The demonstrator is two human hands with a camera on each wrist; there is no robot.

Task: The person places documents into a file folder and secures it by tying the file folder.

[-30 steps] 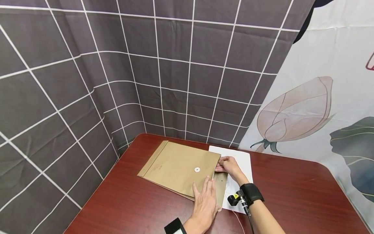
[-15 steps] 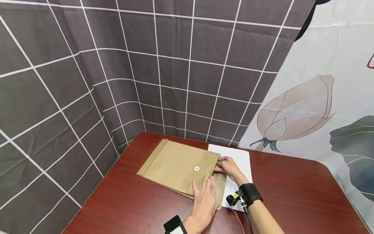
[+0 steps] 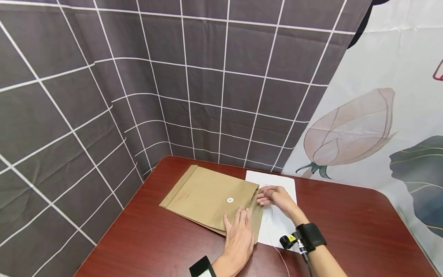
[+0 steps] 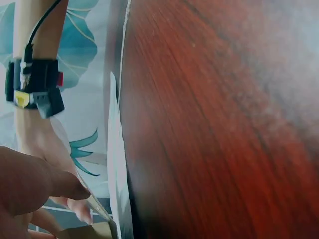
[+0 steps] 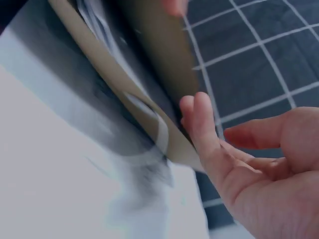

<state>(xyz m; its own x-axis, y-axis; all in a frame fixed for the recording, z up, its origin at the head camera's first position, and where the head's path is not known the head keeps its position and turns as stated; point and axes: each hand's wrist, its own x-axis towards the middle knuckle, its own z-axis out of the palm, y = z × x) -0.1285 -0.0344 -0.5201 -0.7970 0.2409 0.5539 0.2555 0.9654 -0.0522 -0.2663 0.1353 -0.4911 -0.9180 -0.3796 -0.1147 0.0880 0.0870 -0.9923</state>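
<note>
A brown paper document envelope with a white button lies on the table, its mouth facing right and slightly parted. Across its front near the mouth rests my left hand, fingers straight and spread. In the left wrist view the thumb is at the edge of the envelope's flap. My right hand is at the mouth, fingers loosely extended and holding nothing. The right wrist view shows its fingertips beside the brown flap, with pale sheets between the envelope's layers. A white sheet lies partly beneath the envelope and right hand.
The red-brown table backs onto a grey gridded curtain and a white floral one. A thin pale string trails toward the table's near side. A black strap with a camera sits on the right wrist.
My right hand has drawn back from the envelope's mouth, its fingers now in plain sight. The left hand and the envelope have shifted slightly left, and the mouth side looks more raised.
</note>
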